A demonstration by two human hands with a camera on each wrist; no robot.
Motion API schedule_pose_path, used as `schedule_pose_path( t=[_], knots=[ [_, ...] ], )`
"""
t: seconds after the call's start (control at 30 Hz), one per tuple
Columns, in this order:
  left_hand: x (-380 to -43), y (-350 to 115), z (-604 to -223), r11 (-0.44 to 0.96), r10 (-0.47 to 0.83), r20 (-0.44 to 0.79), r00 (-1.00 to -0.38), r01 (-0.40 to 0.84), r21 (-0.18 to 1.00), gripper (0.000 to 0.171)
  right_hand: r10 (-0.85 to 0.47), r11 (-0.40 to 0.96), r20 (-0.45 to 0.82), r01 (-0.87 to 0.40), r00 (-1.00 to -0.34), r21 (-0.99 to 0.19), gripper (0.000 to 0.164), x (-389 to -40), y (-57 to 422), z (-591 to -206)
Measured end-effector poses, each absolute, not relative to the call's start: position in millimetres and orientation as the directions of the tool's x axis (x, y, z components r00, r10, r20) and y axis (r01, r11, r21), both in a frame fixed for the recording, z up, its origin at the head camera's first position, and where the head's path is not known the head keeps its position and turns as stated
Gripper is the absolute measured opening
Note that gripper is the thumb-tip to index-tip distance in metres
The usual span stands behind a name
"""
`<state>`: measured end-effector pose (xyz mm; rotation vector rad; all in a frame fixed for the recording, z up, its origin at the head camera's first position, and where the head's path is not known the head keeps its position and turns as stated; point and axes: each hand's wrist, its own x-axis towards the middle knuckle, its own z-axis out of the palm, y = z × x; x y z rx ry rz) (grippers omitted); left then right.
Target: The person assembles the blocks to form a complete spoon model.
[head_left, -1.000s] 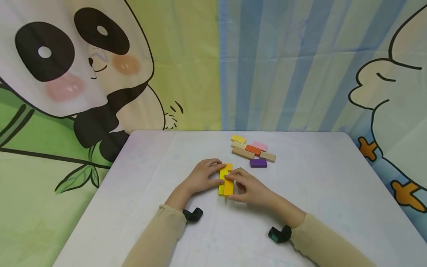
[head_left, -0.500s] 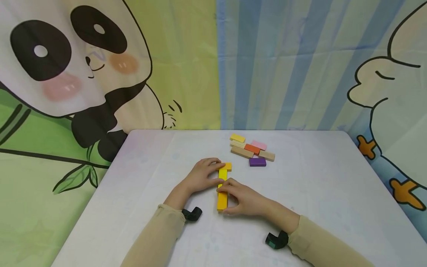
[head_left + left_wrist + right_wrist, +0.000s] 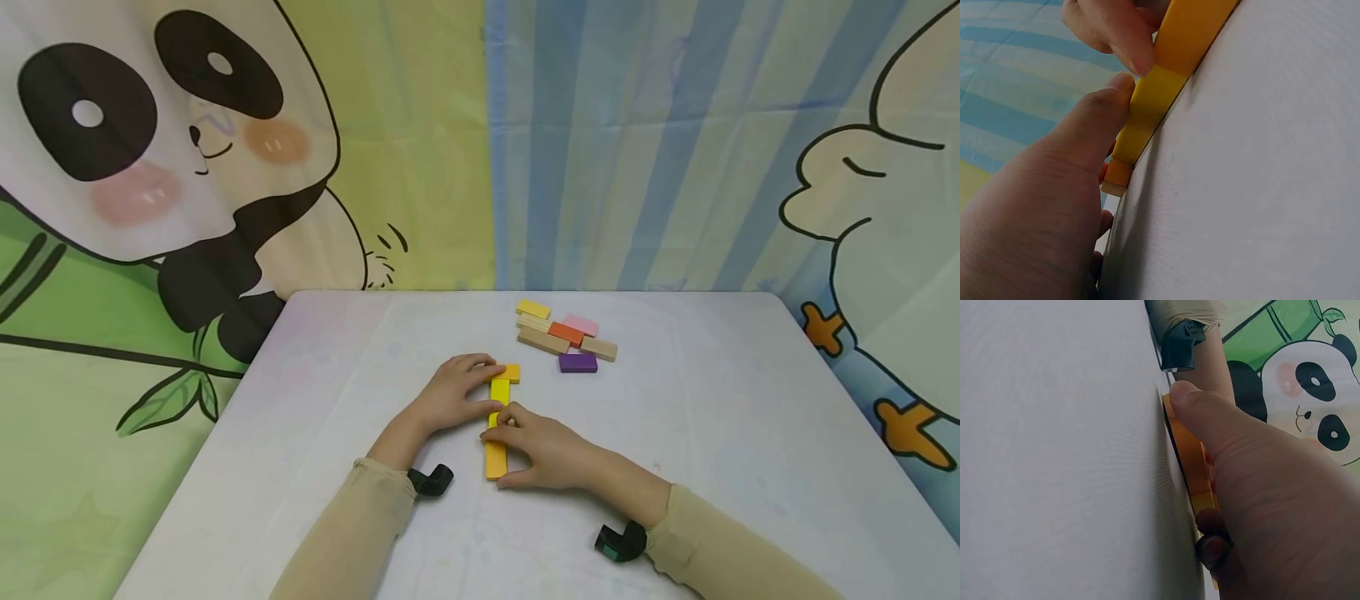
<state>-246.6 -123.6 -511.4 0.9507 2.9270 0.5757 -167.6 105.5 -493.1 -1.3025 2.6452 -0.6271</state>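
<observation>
In the head view a short row of wooden blocks lies on the white table. A yellow block point(image 3: 500, 390) runs lengthwise toward the person, and an orange block point(image 3: 512, 372) sits crosswise at its far end. A second orange block point(image 3: 496, 463) lies in line at the near end. My right hand point(image 3: 553, 452) pinches this near block, thumb at its near end and fingertips by the other. In the left wrist view the near block point(image 3: 1192, 34) meets the yellow one. My left hand point(image 3: 452, 394) rests against the row, thumb touching the yellow block's side and fingers at the crosswise block.
Farther back lies a loose group: a yellow block point(image 3: 533, 309), a pink block point(image 3: 581, 324), a red-orange block point(image 3: 566, 334), plain wooden blocks point(image 3: 543, 341) and a purple block point(image 3: 578, 363). A panda-print curtain point(image 3: 420, 150) hangs behind the table point(image 3: 675, 417).
My right hand has moved the orange block left and toward the person, from beside the yellow block to in line with its near end. My left hand has stayed in place.
</observation>
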Motion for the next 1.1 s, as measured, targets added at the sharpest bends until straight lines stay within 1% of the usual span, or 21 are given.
schedule_pose_path(
  t=[0.2, 0.3, 0.37, 0.43, 0.53, 0.6, 0.73, 0.83, 0.9, 1.0, 1.1],
  knots=[
    [-246, -124, -510, 0.740, 0.570, 0.111, -0.814, 0.567, 0.362, 0.067, -0.779, 0.547, 0.068, -0.730, -0.623, -0.410, 0.064, -168, 105, -491],
    [-246, -124, -509, 0.736, 0.571, 0.116, -0.813, 0.569, 0.366, 0.067, -0.780, 0.546, 0.061, -0.725, -0.623, -0.420, 0.067, -169, 105, -491],
    [-246, -124, -509, 0.737, 0.571, 0.115, -0.813, 0.569, 0.365, 0.067, -0.781, 0.542, 0.053, -0.718, -0.622, -0.437, 0.070, -170, 106, -490],
    [-246, -125, -510, 0.737, 0.572, 0.114, -0.812, 0.570, 0.362, 0.066, -0.777, 0.534, 0.046, -0.696, -0.628, -0.479, 0.072, -171, 108, -488],
    [-247, -125, -510, 0.738, 0.572, 0.113, -0.812, 0.570, 0.360, 0.065, -0.753, 0.527, 0.056, -0.653, -0.655, -0.544, 0.065, -175, 113, -483],
    [-247, -124, -511, 0.739, 0.570, 0.115, -0.814, 0.569, 0.362, 0.065, -0.716, 0.534, 0.083, -0.620, -0.693, -0.575, 0.055, -181, 119, -478],
    [-246, -123, -510, 0.749, 0.556, 0.096, -0.826, 0.548, 0.373, 0.068, -0.584, 0.593, 0.158, -0.551, -0.796, -0.587, 0.038, -198, 138, -473],
    [-245, -122, -511, 0.757, 0.546, 0.075, -0.835, 0.529, 0.384, 0.069, -0.442, 0.646, 0.218, -0.478, -0.870, -0.595, 0.030, -214, 157, -475],
    [-245, -122, -511, 0.761, 0.542, 0.065, -0.838, 0.523, 0.385, 0.069, -0.336, 0.672, 0.254, -0.420, -0.907, -0.610, 0.026, -225, 171, -478],
    [-245, -122, -511, 0.759, 0.545, 0.067, -0.836, 0.526, 0.384, 0.069, -0.188, 0.709, 0.287, -0.332, -0.939, -0.622, 0.023, -237, 190, -484],
    [-246, -123, -512, 0.757, 0.549, 0.075, -0.832, 0.534, 0.377, 0.068, -0.094, 0.727, 0.286, -0.263, -0.954, -0.635, 0.024, -242, 201, -489]
  ],
)
